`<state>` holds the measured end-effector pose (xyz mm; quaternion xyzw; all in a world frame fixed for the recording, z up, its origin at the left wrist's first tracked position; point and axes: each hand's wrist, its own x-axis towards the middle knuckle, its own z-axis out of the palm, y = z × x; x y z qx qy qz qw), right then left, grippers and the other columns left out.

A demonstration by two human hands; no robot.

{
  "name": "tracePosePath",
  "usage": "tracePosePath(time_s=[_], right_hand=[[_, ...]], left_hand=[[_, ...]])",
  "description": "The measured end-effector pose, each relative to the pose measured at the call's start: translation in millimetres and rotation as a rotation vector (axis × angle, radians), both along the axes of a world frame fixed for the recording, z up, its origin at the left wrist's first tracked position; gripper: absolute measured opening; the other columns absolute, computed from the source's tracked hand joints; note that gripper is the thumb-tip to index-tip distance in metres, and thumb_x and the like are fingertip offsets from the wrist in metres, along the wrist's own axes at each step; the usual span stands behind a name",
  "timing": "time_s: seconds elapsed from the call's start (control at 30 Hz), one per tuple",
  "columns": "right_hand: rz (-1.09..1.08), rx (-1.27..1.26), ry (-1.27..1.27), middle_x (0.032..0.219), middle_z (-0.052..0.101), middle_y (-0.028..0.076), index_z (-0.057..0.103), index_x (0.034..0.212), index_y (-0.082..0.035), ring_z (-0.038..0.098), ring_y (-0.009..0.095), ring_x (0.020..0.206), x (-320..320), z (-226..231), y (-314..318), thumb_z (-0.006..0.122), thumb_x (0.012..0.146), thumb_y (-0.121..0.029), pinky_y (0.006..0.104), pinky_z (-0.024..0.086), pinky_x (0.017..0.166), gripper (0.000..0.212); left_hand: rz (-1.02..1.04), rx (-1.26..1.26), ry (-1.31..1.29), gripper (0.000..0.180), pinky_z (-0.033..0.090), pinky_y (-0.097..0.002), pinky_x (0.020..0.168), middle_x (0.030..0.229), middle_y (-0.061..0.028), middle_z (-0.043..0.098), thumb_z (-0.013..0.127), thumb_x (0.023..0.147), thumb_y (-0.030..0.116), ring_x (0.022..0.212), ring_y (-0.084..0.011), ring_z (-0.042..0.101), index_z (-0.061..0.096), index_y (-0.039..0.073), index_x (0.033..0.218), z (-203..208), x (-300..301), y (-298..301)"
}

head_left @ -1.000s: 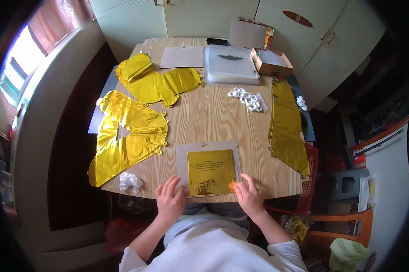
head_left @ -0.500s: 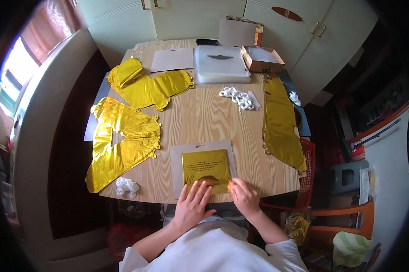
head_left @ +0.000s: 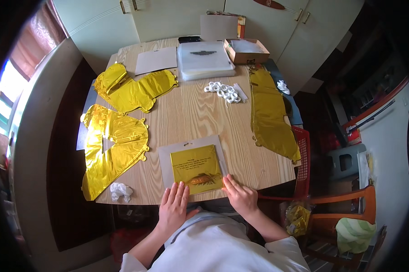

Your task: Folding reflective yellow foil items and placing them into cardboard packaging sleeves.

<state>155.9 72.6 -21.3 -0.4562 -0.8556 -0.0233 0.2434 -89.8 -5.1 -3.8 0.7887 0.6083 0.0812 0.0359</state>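
At the table's front edge lies a folded gold foil balloon (head_left: 191, 161) in a clear printed bag, resting on a grey card (head_left: 165, 157) with a hang hole at its top. My left hand (head_left: 174, 206) is open, its straight fingers laid flat over the lower left edge of the bag and card. My right hand (head_left: 241, 198) touches the lower right edge with fingers stretched out. An orange-brown reflection shows on the bag's shiny lower half. The hands cover parts of the card's near edge.
Unfolded gold foil balloons lie at left (head_left: 116, 149), far left (head_left: 132, 89) and right (head_left: 271, 113). Behind are white ribbon rolls (head_left: 223, 91), a stack of clear bags (head_left: 206, 63), a cardboard box (head_left: 247, 56) and another card (head_left: 156, 60). Crumpled white tissue (head_left: 121, 191) sits front left.
My left hand has shifted left, from the bag's lower middle to its lower left edge. My right fingers, curled at the corner before, now stretch along the edge. The whole view has shifted.
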Motion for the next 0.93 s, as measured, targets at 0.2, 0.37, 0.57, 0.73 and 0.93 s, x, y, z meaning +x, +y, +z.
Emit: tracePosePath(time_s=[0.2, 0.37, 0.57, 0.73, 0.93], right_hand=[[0.022, 0.018, -0.015, 0.111, 0.071, 0.009, 0.070, 0.113, -0.008, 0.068, 0.017, 0.062, 5, 2, -10, 0.076, 0.079, -0.026, 0.0264, 0.053, 0.053, 0.039], [0.160, 0.068, 0.042, 0.107, 0.073, 0.005, 0.072, 0.104, -0.009, 0.058, 0.012, 0.049, 24, -1, -28, 0.074, 0.081, -0.022, 0.0244, 0.044, 0.045, 0.027], [0.230, 0.128, 0.141, 0.096, 0.074, -0.002, 0.069, 0.080, -0.010, 0.051, 0.009, 0.044, 40, -6, -41, 0.074, 0.079, -0.012, 0.0239, 0.037, 0.042, 0.005], [0.272, 0.024, 0.240, 0.098, 0.073, -0.002, 0.067, 0.078, -0.010, 0.055, 0.012, 0.047, 46, -9, -39, 0.078, 0.077, -0.023, 0.0250, 0.042, 0.043, 0.017], [0.034, -0.472, 0.504, 0.109, 0.071, 0.010, 0.062, 0.110, -0.004, 0.065, 0.012, 0.060, 61, 22, -26, 0.087, 0.061, -0.045, 0.0265, 0.048, 0.047, 0.069]], left_hand=[[0.061, 0.002, 0.076, 0.082, 0.027, -0.0505, 0.113, 0.144, -0.0187, 0.046, 0.067, 0.081, 0.053, 0.138, -0.0311, 0.039, 0.046, -0.002, 0.137, 1, -23, -22], [0.038, 0.074, -0.066, 0.059, 0.037, -0.0482, 0.105, 0.133, -0.0166, 0.056, 0.071, 0.081, 0.039, 0.126, -0.0300, 0.050, 0.058, 0.000, 0.124, 11, -32, -42], [0.564, -0.108, -1.001, 0.022, 0.051, -0.0328, 0.068, 0.092, -0.0089, 0.067, 0.071, 0.085, 0.012, 0.079, -0.0171, 0.062, 0.064, -0.001, 0.101, -40, -51, -72], [0.641, -0.565, -1.755, 0.012, 0.048, -0.0218, 0.064, 0.085, -0.0016, 0.068, 0.067, 0.090, 0.004, 0.074, -0.0061, 0.061, 0.065, -0.002, 0.100, -38, -41, -54], [0.208, -0.228, -1.389, 0.021, 0.047, -0.0181, 0.080, 0.092, 0.0006, 0.069, 0.066, 0.091, 0.002, 0.087, -0.0038, 0.061, 0.066, 0.003, 0.112, -21, -58, -43]])
